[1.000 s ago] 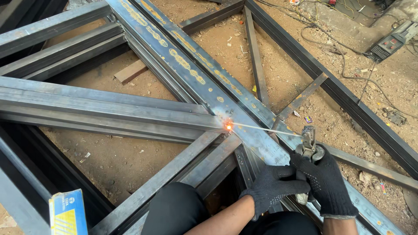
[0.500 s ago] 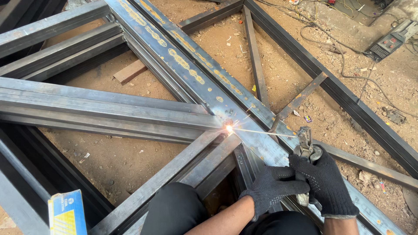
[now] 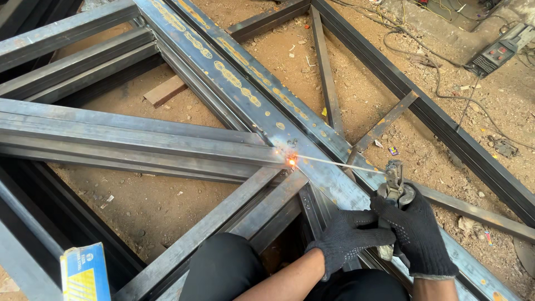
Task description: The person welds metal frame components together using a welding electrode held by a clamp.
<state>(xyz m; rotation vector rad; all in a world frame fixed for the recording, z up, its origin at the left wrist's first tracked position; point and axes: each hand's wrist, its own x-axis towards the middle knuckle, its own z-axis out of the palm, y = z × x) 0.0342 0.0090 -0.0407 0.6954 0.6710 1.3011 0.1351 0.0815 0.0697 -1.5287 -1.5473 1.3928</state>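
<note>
Blue-and-yellow box (image 3: 84, 273) at bottom left, wooden block (image 3: 165, 90) on the dirt ground (image 3: 278, 42), grey welding machine (image 3: 499, 51) top right — black cables (image 3: 429, 44) trailing nearby, scattered stones.

Your hands have open room over the flat wide beam (image 3: 245, 89); the angled bars (image 3: 139, 139) crowd the left, and bare dirt (image 3: 145, 206) gaps lie between.

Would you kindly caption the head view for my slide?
Both gloved hands, left hand and right hand, grip an electrode holder, its rod sparking on the steel frame.
</note>
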